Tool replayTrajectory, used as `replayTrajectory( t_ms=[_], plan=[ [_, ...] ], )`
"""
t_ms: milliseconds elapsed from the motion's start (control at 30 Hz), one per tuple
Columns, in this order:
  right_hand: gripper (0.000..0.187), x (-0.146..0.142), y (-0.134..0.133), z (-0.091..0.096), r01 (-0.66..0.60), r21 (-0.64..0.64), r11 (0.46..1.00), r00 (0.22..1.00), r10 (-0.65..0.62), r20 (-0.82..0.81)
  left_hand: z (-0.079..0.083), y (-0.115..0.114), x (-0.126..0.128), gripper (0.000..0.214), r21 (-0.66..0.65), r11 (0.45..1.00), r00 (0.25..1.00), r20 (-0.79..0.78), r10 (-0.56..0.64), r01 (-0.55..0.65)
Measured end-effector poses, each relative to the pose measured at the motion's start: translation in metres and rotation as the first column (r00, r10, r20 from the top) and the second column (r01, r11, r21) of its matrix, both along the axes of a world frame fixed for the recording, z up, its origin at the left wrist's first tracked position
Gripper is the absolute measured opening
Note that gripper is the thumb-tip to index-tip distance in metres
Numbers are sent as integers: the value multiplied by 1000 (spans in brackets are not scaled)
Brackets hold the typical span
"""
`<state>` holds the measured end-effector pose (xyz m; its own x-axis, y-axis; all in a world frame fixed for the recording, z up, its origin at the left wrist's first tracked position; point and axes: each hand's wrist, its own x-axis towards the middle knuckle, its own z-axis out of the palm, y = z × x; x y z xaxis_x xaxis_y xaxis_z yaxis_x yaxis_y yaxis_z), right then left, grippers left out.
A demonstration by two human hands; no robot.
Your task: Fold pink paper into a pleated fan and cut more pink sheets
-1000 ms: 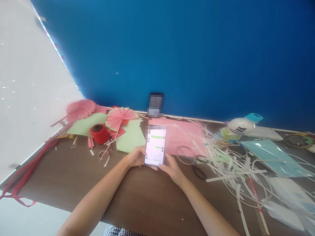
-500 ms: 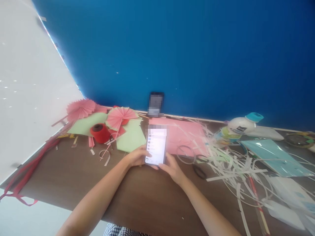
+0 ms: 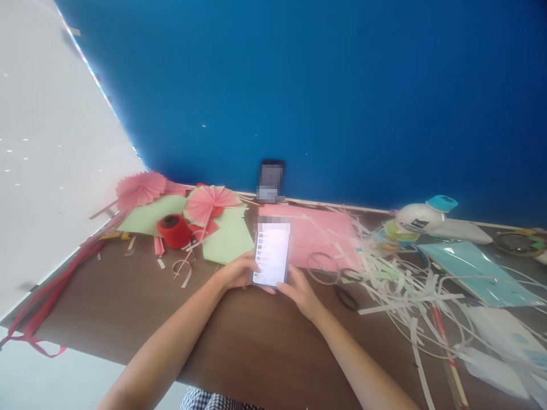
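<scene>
Both hands hold a smartphone (image 3: pixel 272 254) with a lit white screen upright over the brown table (image 3: pixel 239 341). My left hand (image 3: pixel 236 272) wraps the phone's left lower edge, thumb on the screen. My right hand (image 3: pixel 300 291) cups the lower right corner from below. Behind the phone lies a pink paper sheet (image 3: pixel 318 233). Pink pleated paper fans (image 3: pixel 141 189) and green paper (image 3: pixel 228 236) lie to the left, with a red thread spool (image 3: pixel 174 230) among them.
A second dark device (image 3: pixel 270 179) leans on the blue wall (image 3: pixel 325 91). Scissors (image 3: pixel 337 279) lie right of my hands. White paper strips (image 3: pixel 410 290), a light blue sheet (image 3: pixel 474 270), a white glue bottle (image 3: pixel 421 217) and a tape roll (image 3: pixel 517 244) crowd the right side. Red ribbon (image 3: pixel 47 302) hangs off the left edge.
The phone screen switched from a chat-like view with green blocks to a white list. My left thumb moved onto the screen. Hands and phone stayed in place.
</scene>
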<state>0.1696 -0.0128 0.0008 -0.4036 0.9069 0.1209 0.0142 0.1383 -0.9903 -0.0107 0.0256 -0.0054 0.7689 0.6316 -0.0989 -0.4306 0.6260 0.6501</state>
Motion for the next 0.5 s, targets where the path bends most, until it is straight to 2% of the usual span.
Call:
replayTrajectory(
  t_ms=[500],
  plan=[
    [40,-2,-1,-4,47,3,999,997,-48,55,2,-1,0,61,3,1000,1000,2,-2,2]
  ],
)
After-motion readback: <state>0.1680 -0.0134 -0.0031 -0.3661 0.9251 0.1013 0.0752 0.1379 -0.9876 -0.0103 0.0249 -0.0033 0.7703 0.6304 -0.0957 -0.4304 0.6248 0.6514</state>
